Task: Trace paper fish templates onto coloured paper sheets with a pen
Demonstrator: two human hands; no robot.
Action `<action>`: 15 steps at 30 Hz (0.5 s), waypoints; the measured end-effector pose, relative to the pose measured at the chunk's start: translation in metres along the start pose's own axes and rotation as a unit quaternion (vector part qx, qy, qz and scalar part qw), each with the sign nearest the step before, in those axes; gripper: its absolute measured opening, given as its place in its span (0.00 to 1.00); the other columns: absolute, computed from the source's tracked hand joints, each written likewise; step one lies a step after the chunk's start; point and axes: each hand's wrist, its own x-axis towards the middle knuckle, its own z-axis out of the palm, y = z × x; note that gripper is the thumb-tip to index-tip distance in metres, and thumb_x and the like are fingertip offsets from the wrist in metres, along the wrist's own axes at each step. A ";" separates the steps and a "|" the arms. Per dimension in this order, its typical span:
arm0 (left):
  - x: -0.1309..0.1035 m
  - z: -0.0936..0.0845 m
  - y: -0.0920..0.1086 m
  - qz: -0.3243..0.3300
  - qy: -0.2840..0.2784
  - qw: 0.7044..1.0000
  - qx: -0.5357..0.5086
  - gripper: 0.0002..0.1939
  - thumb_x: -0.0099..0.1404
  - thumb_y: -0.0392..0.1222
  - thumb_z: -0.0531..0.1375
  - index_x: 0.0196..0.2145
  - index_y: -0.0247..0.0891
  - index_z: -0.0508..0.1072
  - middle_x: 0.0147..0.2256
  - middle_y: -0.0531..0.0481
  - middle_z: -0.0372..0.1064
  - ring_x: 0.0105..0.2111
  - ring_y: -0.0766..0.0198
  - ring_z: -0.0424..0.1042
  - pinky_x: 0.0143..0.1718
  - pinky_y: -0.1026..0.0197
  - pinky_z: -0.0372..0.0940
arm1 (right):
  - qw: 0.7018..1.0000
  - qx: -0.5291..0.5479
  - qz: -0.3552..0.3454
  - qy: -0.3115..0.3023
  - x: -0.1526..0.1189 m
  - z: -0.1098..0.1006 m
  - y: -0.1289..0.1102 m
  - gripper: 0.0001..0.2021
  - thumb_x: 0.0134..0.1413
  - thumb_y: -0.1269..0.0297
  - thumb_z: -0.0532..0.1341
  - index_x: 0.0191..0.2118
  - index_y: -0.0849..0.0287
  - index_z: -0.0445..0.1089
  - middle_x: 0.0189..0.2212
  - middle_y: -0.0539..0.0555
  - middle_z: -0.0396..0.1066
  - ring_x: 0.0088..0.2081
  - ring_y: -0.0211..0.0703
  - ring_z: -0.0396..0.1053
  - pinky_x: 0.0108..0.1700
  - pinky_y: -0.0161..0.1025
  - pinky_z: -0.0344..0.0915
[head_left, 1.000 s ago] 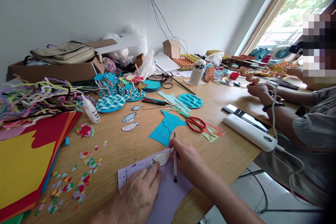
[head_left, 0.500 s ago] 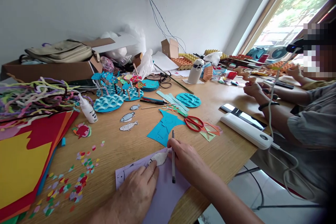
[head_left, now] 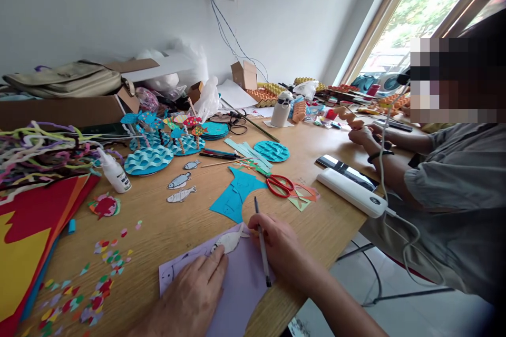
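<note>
My left hand point(head_left: 197, 284) lies flat with fingers stretched out on a sheet of purple paper point(head_left: 241, 295). Its fingertips press on a white paper fish cutout point(head_left: 229, 242) near the sheet's upper edge. A drawn fish outline point(head_left: 168, 274) shows on the purple paper left of the hand. In my right hand point(head_left: 276, 242) is a pen point(head_left: 262, 247), its dark end standing up above the fingers and the other end pointing toward me. The right fingers close round it beside the fish's tail; its writing tip cannot be made out.
Blue paper scraps point(head_left: 233, 195) and red-handled scissors point(head_left: 280, 185) lie beyond my hands. Several paper fish point(head_left: 181, 194), a glue bottle point(head_left: 114, 171) and confetti bits point(head_left: 98, 295) are leftward. A white power bank point(head_left: 351, 193) and another person's arm point(head_left: 379, 158) are at right.
The view has turned a little to the right, so things sit further left. The pen leans more, its near end now further right. My left hand keeps pressing on the fish cutout.
</note>
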 end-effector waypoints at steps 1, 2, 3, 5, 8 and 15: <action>0.000 0.000 0.000 0.002 0.005 1.000 -0.003 0.22 0.61 0.28 0.48 0.52 0.34 0.65 0.52 0.45 0.67 0.41 0.59 0.71 0.38 0.61 0.69 | 1.000 0.005 -0.011 -0.004 0.000 0.000 -0.001 0.10 0.50 0.79 0.53 0.34 0.56 0.65 0.31 0.51 0.70 0.33 0.39 0.66 0.35 0.33 0.59; -0.001 0.000 0.000 0.001 0.011 1.000 -0.006 0.22 0.61 0.28 0.48 0.52 0.34 0.65 0.52 0.45 0.67 0.41 0.59 0.71 0.38 0.61 0.69 | 1.000 0.007 -0.023 -0.010 0.000 0.001 -0.002 0.11 0.49 0.80 0.54 0.34 0.56 0.65 0.31 0.51 0.70 0.34 0.40 0.66 0.36 0.33 0.59; -0.001 0.000 0.000 0.001 0.016 1.000 -0.008 0.22 0.61 0.27 0.48 0.53 0.34 0.65 0.52 0.45 0.67 0.41 0.59 0.71 0.38 0.61 0.69 | 0.999 0.006 -0.035 -0.017 0.000 0.001 -0.003 0.12 0.47 0.81 0.54 0.35 0.57 0.66 0.31 0.51 0.70 0.35 0.40 0.67 0.37 0.34 0.60; 0.000 0.000 0.000 0.001 0.025 1.000 -0.005 0.23 0.60 0.27 0.47 0.53 0.34 0.65 0.51 0.45 0.67 0.41 0.59 0.71 0.38 0.61 0.69 | 0.998 0.000 -0.057 -0.036 0.002 0.003 -0.005 0.15 0.46 0.82 0.54 0.36 0.57 0.67 0.33 0.52 0.70 0.37 0.41 0.66 0.39 0.34 0.60; 0.001 -0.001 0.000 0.007 0.036 0.999 0.006 0.23 0.59 0.26 0.46 0.51 0.33 0.66 0.50 0.44 0.69 0.39 0.59 0.72 0.37 0.61 0.69 | 0.995 -0.006 -0.079 -0.064 0.008 0.002 -0.007 0.17 0.47 0.83 0.52 0.38 0.57 0.68 0.35 0.53 0.70 0.38 0.41 0.66 0.39 0.34 0.61; 0.002 -0.002 -0.001 0.009 0.019 1.000 0.007 0.24 0.59 0.27 0.47 0.52 0.35 0.64 0.51 0.45 0.67 0.40 0.60 0.72 0.38 0.62 0.69 | 0.996 0.048 -0.055 -0.044 0.017 -0.006 0.002 0.11 0.49 0.81 0.54 0.33 0.58 0.67 0.30 0.50 0.69 0.33 0.38 0.65 0.35 0.31 0.59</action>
